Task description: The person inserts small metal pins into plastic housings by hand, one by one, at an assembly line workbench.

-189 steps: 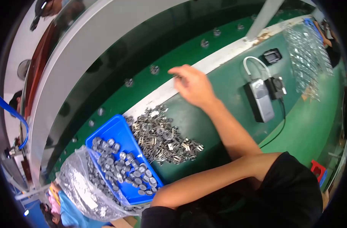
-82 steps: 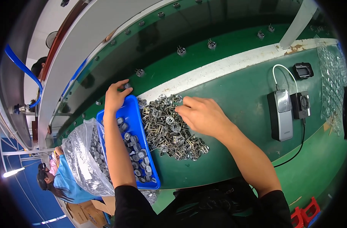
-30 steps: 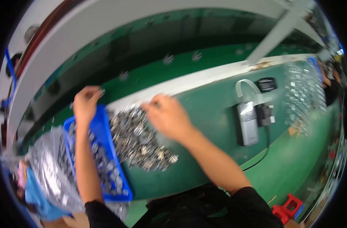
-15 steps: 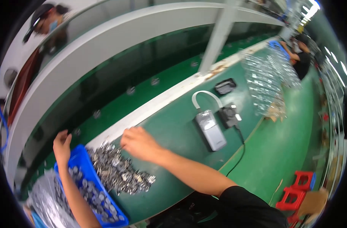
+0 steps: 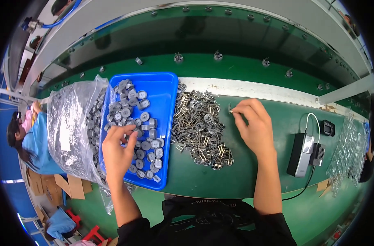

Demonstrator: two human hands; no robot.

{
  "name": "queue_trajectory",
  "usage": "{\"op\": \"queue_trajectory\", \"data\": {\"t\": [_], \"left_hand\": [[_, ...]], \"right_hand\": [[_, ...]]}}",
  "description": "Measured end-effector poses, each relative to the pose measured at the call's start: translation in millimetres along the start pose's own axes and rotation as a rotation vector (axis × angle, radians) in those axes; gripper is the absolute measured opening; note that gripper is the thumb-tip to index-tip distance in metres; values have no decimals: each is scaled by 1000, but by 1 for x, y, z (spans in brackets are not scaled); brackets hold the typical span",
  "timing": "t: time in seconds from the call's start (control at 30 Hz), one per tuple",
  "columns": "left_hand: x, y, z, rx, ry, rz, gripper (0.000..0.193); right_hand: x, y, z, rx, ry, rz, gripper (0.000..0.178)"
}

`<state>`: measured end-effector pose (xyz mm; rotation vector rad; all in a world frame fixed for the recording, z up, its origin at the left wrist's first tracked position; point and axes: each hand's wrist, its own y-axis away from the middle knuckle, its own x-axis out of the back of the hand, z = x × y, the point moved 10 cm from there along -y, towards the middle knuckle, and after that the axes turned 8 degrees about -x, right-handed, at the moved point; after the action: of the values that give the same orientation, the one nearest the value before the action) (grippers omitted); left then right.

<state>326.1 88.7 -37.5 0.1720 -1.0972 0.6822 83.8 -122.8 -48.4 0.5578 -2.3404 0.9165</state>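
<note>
A blue tray [image 5: 172, 106] on the bench holds many small grey plastic parts [image 5: 145, 146]. My left hand [image 5: 118, 151] is over it, thumb and fingers curled together among the grey parts; what lies between the fingertips is hard to make out. To the right of the tray is a heap of shiny metal pronged pieces [image 5: 203, 127]. My right hand [image 5: 254, 125] hovers right of that heap, pinching a small metal piece [image 5: 230, 109] between thumb and forefinger. A clear plastic bag [image 5: 74, 123] with more grey parts leans over the tray's left side.
Beyond the bench's white edge strip [image 5: 244, 88] runs a green belt [image 5: 199, 67] with spaced assembled parts [image 5: 218, 55]. At right are a grey-and-black device [image 5: 300, 155] with a cable, a black case [image 5: 328, 128] and clear plastic packaging [image 5: 342, 151]. A person in blue [image 5: 41, 141] sits at far left.
The view has swung left. My left hand has come from near the belt down into the blue tray. My right hand has moved away from the heap's edge, with a metal piece in its fingertips.
</note>
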Motion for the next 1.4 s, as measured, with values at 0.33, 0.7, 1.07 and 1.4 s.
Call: {"op": "queue_trajectory", "data": {"t": [0.33, 0.7, 1.07, 1.4], "left_hand": [[-33, -77, 18, -255, -374, 51, 30], [-59, -106, 5, -294, -365, -201, 37], [-49, -102, 1, -180, -73, -113, 33], [-29, -81, 22, -148, 633, 29, 35]], "right_hand": [[3, 12, -3, 62, 84, -79, 16], [-14, 11, 36, -182, -45, -101, 27], [-30, 16, 29, -172, -160, -175, 26], [-35, 19, 35, -346, -436, -245, 19]]}}
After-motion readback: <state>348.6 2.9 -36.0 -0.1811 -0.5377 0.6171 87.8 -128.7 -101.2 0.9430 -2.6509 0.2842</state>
